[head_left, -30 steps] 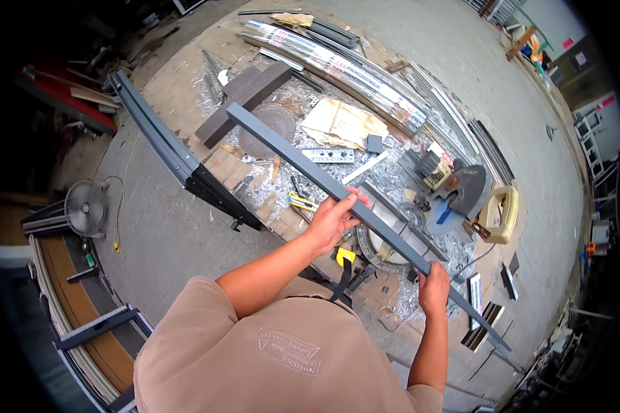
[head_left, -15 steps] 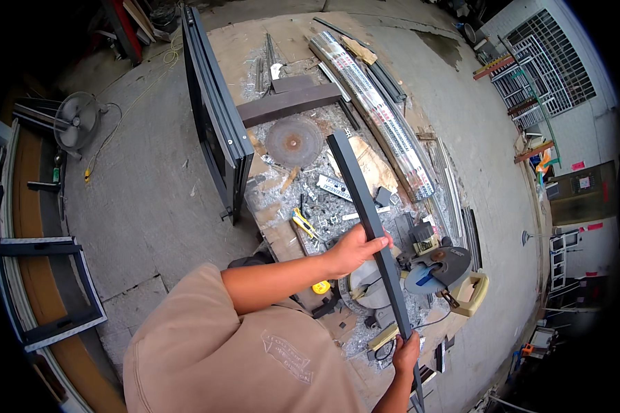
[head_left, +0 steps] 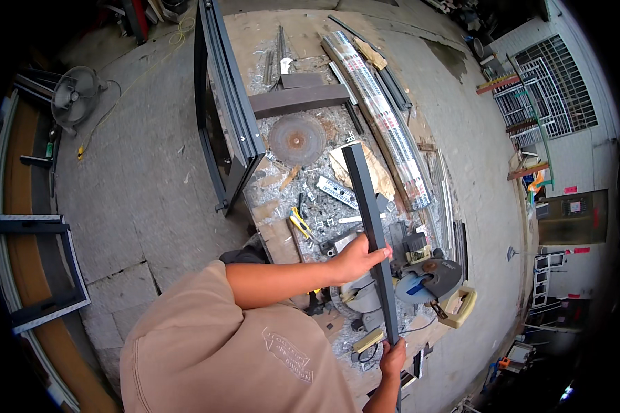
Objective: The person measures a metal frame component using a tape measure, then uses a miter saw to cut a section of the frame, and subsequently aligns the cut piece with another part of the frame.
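Observation:
A long dark grey metal profile (head_left: 367,196) is held lengthwise in front of me, slanting from the upper middle toward the lower right. My left hand (head_left: 357,260) grips it around its middle, thumb laid across the top. Farther down, my right hand (head_left: 393,356) is closed around its lower part. Beneath the profile stands a miter saw (head_left: 430,281) with a round grey blade guard; my left hand and the bar hide part of its base. A yellow utility knife (head_left: 300,224) lies to the left of the bar among metal shavings.
The worktable (head_left: 269,237) carries scattered offcuts, a large round blade (head_left: 297,140), a brown beam (head_left: 300,101) and a wrapped bundle of profiles (head_left: 379,113). Dark framed panels (head_left: 235,89) stand at its left edge. A floor fan (head_left: 76,98) is farther left.
The profile has swung slightly more upright, its lower end moving left along with my right hand. Both hands keep their grip. My view has shifted a little.

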Available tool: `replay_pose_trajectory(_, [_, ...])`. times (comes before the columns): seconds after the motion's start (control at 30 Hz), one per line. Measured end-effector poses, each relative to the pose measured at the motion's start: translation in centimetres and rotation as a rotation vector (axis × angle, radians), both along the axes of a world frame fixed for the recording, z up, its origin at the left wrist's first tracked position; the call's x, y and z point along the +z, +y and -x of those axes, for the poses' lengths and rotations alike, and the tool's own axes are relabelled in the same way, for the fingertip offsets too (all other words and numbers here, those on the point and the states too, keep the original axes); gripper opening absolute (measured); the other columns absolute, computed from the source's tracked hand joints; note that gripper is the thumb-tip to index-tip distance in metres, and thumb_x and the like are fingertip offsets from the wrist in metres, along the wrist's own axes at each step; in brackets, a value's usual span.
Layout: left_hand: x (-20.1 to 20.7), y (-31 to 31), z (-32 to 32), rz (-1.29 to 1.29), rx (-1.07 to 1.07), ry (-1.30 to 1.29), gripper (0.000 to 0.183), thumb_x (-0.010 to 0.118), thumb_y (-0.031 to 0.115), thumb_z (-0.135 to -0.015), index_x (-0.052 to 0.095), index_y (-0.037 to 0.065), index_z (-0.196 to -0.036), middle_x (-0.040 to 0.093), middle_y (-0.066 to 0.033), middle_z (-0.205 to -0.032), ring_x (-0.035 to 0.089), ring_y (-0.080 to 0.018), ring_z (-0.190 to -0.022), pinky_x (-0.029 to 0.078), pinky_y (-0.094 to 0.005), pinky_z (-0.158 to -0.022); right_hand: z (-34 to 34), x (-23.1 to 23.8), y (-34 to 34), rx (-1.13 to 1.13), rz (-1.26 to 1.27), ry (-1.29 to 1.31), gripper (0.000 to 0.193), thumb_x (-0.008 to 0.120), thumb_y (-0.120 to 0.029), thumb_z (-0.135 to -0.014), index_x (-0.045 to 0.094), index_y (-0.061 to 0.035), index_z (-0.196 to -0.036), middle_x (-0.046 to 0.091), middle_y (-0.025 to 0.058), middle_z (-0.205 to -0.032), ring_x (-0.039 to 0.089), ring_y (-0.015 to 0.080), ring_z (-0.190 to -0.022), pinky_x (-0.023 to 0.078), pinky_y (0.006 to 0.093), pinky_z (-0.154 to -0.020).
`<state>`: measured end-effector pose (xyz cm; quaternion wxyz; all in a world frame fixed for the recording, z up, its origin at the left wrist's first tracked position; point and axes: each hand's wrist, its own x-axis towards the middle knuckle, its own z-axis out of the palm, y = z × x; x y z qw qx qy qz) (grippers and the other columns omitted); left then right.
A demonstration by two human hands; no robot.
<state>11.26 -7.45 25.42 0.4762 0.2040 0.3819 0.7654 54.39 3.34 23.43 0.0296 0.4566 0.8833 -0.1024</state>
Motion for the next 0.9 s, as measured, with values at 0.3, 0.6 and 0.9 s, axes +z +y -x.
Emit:
replay_pose_trajectory(0.3, [-0.3,0.6,-1.3,0.018,0.113,0.015,0.011,0.062,0.011,-0.105,0.056,0.004,-0.11,0.066,-0.0047,-0.106,0.062,-0.0139,-0.102,0.05,-0.0333,-0.094,0.1,0.2,0.1,-0.012,0.014,-0.016,0.043,0.077,-0.013,-0.089,0.056,0.005,-0.122,0.067,0.0302,-0.106,0.064,0.0527,-0.099,0.052,0.053,-0.086])
replay_pose_trajectory(0.6, [-0.6,0.4,-1.0,0.085,0.077,0.06,0.008,0.06,0.009,-0.106,0.055,0.003,-0.11,0.064,-0.0045,-0.104,0.061,-0.0133,-0.102,0.049,-0.0334,-0.096,1.3,0.5,-0.5,-0.055,0.021,-0.044,0.044,0.077,-0.013,-0.087,0.057,0.0055,-0.122,0.067,0.0309,-0.107,0.065,0.0527,-0.101,0.052,0.053,-0.088])
replay_pose_trajectory(0.9, [-1.2,0.7,-0.9,0.1,0.121,0.035,0.011,0.063,0.011,-0.105,0.055,0.003,-0.11,0.066,-0.0053,-0.104,0.063,-0.0134,-0.101,0.051,-0.0335,-0.093,1.2,-0.8,0.1,-0.031,-0.061,-0.101,0.045,0.071,-0.007,-0.084,0.056,0.0049,-0.124,0.067,0.0316,-0.107,0.064,0.0524,-0.102,0.051,0.0548,-0.089])
